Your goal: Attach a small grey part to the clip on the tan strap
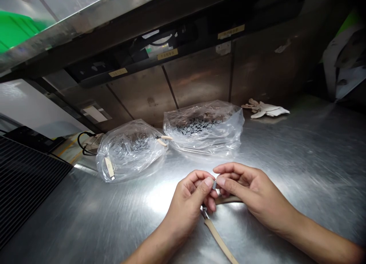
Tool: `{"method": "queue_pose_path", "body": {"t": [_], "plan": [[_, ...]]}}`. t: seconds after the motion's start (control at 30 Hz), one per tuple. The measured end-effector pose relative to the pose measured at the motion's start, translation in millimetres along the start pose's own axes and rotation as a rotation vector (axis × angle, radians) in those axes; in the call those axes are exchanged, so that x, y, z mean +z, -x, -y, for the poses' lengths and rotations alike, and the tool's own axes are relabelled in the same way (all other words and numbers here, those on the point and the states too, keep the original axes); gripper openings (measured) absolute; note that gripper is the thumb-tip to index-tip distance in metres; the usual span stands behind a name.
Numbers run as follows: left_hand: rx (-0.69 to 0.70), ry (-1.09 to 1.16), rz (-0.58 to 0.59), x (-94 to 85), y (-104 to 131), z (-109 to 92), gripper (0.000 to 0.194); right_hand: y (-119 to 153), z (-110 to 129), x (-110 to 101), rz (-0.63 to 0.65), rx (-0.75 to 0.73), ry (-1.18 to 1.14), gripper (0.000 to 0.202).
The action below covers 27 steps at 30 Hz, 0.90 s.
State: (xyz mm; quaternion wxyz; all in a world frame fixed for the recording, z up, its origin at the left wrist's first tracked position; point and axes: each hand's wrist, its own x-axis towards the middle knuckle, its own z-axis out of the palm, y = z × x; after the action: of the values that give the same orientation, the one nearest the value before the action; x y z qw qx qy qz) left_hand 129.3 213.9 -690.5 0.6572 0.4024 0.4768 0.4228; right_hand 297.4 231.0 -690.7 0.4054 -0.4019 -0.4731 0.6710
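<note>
My left hand (188, 203) and right hand (251, 191) pinch one small grey piece (214, 185) together, fingers closed; tan strip (220, 239) beneath; two far bags (131, 149) (204, 126) hold many more pieces.

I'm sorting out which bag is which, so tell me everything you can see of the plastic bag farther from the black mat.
The clear plastic bag lies slumped on the steel worktable, close to the back wall. It is crinkled and glossy, mouth loosely gathered, and holds a pile of small dark grey blocks. A second, similar bag sits at its left, seemingly touching it. Neither hand touches it.
</note>
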Motion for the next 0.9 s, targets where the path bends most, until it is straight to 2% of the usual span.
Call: {"method": "queue_pose_path", "body": {"t": [0.33, 0.9], "plan": [[0.001, -0.018, -0.007, -1.5, 0.1, 1.3, 0.027, -0.1, -1.0, 0.7, 0.0, -0.013, 0.018, 0.049], [-0.057, 0.032, 0.029, -1.3, -0.2, 0.6, 0.031, 0.1, 7.4, 0.3, 0.043, 0.066, -0.008, 0.047]]}}
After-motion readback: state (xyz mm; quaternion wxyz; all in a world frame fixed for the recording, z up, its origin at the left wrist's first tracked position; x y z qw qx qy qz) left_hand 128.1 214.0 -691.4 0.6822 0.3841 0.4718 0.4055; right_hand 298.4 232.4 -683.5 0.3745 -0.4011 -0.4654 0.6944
